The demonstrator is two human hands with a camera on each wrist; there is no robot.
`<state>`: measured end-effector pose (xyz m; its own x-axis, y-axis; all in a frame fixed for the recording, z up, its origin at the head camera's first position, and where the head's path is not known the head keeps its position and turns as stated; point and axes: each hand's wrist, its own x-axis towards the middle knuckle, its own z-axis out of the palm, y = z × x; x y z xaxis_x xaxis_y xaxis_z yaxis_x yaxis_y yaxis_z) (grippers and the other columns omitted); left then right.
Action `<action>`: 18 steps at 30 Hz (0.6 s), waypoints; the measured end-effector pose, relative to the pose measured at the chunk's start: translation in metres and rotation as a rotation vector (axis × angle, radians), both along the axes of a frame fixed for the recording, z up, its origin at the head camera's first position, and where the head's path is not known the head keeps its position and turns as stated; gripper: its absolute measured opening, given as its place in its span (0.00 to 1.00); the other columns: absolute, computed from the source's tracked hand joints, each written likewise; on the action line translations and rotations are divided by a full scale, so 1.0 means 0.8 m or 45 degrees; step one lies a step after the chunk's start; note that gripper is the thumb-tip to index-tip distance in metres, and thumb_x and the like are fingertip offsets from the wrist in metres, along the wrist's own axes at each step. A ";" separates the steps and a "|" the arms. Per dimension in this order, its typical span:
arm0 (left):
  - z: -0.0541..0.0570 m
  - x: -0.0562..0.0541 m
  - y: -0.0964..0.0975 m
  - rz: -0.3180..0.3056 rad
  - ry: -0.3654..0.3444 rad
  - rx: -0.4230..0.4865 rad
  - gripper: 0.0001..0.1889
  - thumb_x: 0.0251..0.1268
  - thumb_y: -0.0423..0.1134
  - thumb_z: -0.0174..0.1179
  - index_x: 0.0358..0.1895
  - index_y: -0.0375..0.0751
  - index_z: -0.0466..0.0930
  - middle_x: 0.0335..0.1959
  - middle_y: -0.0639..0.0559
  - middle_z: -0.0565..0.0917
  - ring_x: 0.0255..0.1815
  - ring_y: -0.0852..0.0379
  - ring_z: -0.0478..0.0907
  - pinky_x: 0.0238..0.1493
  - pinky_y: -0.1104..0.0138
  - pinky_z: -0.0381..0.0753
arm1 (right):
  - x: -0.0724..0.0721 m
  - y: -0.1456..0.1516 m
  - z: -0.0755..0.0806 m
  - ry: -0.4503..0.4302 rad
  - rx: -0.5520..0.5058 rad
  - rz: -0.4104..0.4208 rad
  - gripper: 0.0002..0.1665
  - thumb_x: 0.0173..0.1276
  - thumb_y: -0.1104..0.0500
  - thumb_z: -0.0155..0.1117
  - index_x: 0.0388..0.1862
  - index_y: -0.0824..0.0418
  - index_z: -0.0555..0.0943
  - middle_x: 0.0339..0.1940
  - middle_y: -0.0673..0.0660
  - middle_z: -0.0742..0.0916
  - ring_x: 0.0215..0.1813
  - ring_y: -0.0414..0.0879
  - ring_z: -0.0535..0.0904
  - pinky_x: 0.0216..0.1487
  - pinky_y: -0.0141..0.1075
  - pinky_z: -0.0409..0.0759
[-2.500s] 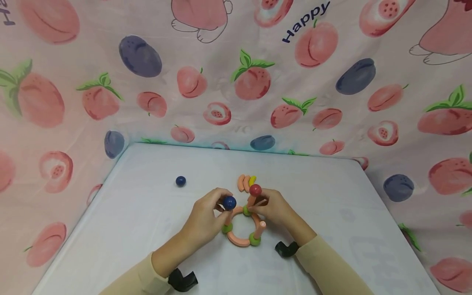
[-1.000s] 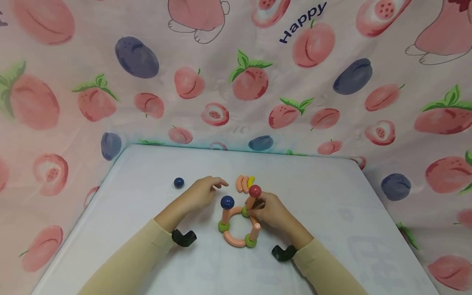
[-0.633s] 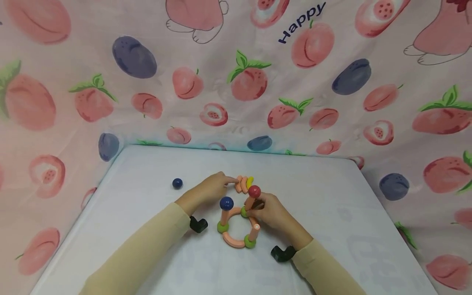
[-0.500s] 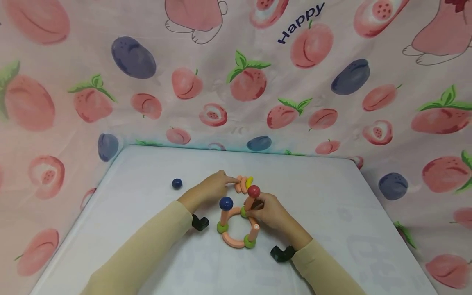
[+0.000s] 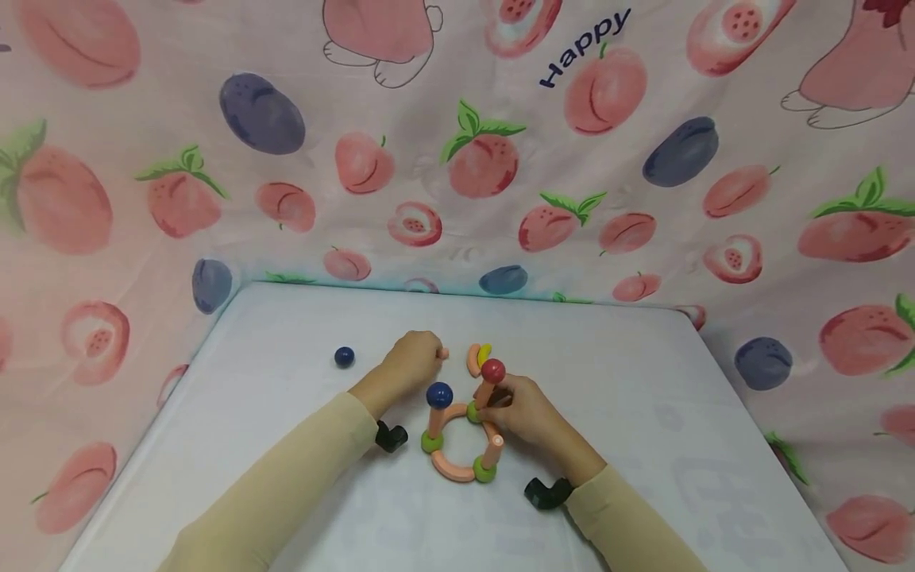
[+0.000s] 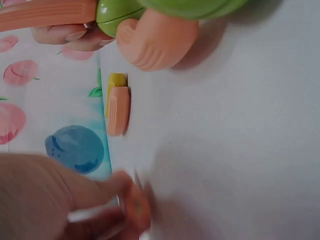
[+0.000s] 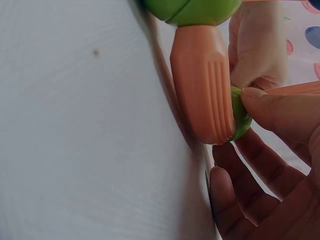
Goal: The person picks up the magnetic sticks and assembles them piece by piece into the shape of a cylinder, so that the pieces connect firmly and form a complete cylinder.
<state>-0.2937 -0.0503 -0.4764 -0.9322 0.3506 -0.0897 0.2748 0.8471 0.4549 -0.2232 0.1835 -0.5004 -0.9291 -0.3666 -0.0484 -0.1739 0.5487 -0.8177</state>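
Nearest on the white worktop (image 5: pixel 400 524) sits a peach-and-green ring (image 5: pixel 453 472), its front upright rod (image 5: pixel 493 453) bare on top, while the left one carries a dark blue ball (image 5: pixel 439 395). At the back, the right hand (image 5: pixel 522 407) has its fingers pinching the far green ball (image 5: pixel 473 411) beneath the red ball (image 5: pixel 493 370), apparently steadying the build. Farther off, the left hand (image 5: pixel 413 359) pinches a curved peach piece (image 5: pixel 445 353): the step seems to be fetching a part, and the next move likely calls for bringing it over without jarring the uprights. About level lie a second peach piece (image 5: pixel 473 361), a yellow piece (image 5: pixel 484 353) and, leftward, a loose blue ball (image 5: pixel 345 357).
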 end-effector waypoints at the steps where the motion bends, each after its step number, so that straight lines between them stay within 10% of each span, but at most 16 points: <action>1: -0.001 0.000 -0.002 0.034 0.028 -0.013 0.09 0.79 0.39 0.64 0.38 0.39 0.88 0.40 0.46 0.90 0.38 0.52 0.82 0.48 0.56 0.86 | 0.000 0.000 0.000 -0.008 0.001 -0.004 0.10 0.66 0.64 0.79 0.39 0.50 0.86 0.44 0.47 0.92 0.48 0.44 0.87 0.55 0.40 0.87; 10: 0.002 0.006 -0.025 0.157 0.001 0.185 0.07 0.72 0.38 0.71 0.44 0.39 0.86 0.40 0.47 0.88 0.37 0.52 0.80 0.42 0.61 0.83 | 0.001 0.000 -0.001 -0.034 -0.009 -0.011 0.10 0.67 0.64 0.79 0.39 0.50 0.86 0.45 0.47 0.92 0.49 0.44 0.87 0.55 0.42 0.87; 18: 0.049 0.025 -0.038 0.144 -0.280 0.588 0.12 0.73 0.39 0.71 0.55 0.47 0.91 0.35 0.46 0.90 0.35 0.54 0.83 0.37 0.67 0.80 | 0.001 0.000 -0.001 -0.024 -0.016 -0.005 0.10 0.67 0.64 0.78 0.38 0.50 0.86 0.45 0.47 0.91 0.49 0.44 0.87 0.56 0.43 0.86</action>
